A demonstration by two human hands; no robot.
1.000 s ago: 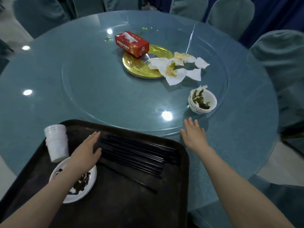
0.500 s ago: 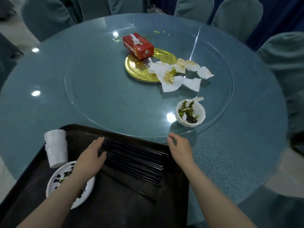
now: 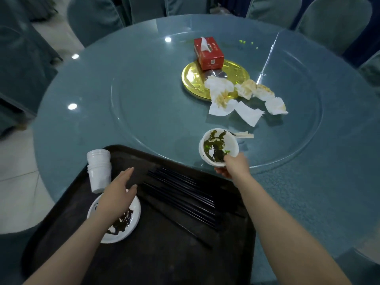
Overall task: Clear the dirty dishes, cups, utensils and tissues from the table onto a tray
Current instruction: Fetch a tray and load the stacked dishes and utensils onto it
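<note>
My right hand [image 3: 234, 167] grips the near rim of a white bowl [image 3: 219, 148] smeared with green leftovers and tilts it, just past the dark tray's [image 3: 185, 260] far edge. A spoon handle [image 3: 243, 135] sticks out of the bowl. My left hand [image 3: 118, 194] hovers open and flat over the tray, above a dirty white plate [image 3: 123, 223]. On the tray also lie several black chopsticks [image 3: 181, 192] and a stack of white cups [image 3: 98, 169]. Crumpled stained tissues [image 3: 242, 99] lie on the glass turntable [image 3: 164, 112].
A gold plate [image 3: 193, 79] sits at the turntable's centre with a red tissue box [image 3: 208, 53] on its far edge. Green crumbs [image 3: 244, 42] dot the far side of the table. Covered chairs [image 3: 96, 19] ring the round table.
My right hand has gone from resting open at the tray's corner to gripping the bowl and tilting it toward the tray. The turntable has rotated, bringing the bowl nearer. My left hand has barely moved.
</note>
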